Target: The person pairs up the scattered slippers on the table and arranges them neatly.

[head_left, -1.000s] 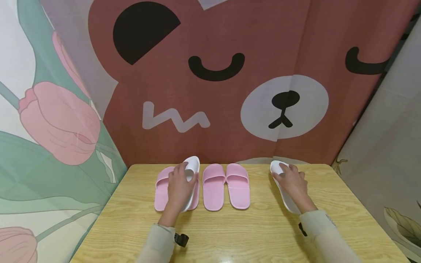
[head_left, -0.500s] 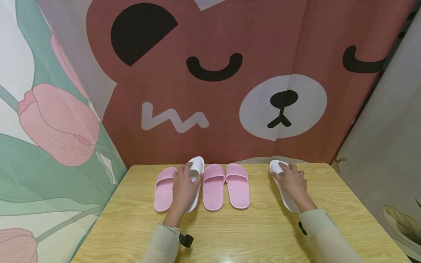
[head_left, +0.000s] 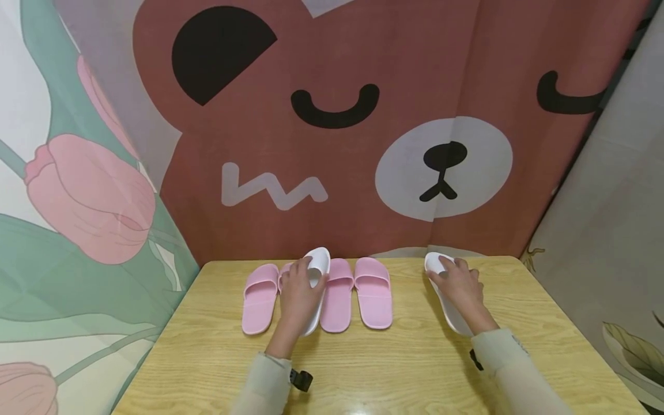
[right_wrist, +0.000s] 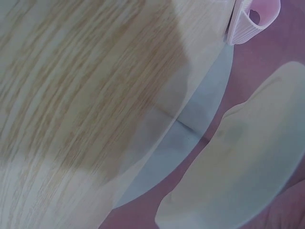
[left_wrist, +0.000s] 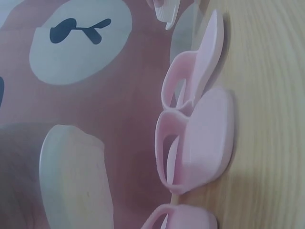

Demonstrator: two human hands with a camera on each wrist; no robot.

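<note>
My left hand (head_left: 301, 297) grips a white slipper (head_left: 322, 259) by its strap, over the gap between two pairs of pink slippers. Part of a pink slipper (head_left: 283, 270) is hidden behind that hand. To its right stand two more pink slippers, one (head_left: 337, 314) partly covered by the white one and one (head_left: 376, 308) in full view. A pink slipper (head_left: 259, 314) also lies at far left. My right hand (head_left: 461, 288) holds the other white slipper (head_left: 434, 262) by the strap, right of the pink ones. Pale slipper shapes fill part of each wrist view.
Everything is over a light wooden table (head_left: 394, 369). Behind it hangs a curtain (head_left: 342, 230) with a bear print. A flowered cloth (head_left: 93, 207) is at left and a grey cloth (head_left: 612, 202) at right. Each wrist wears a small black camera.
My left hand has moved the white slipper rightward, away from the left pink pair toward the right one. My right hand has stayed in place with its white slipper.
</note>
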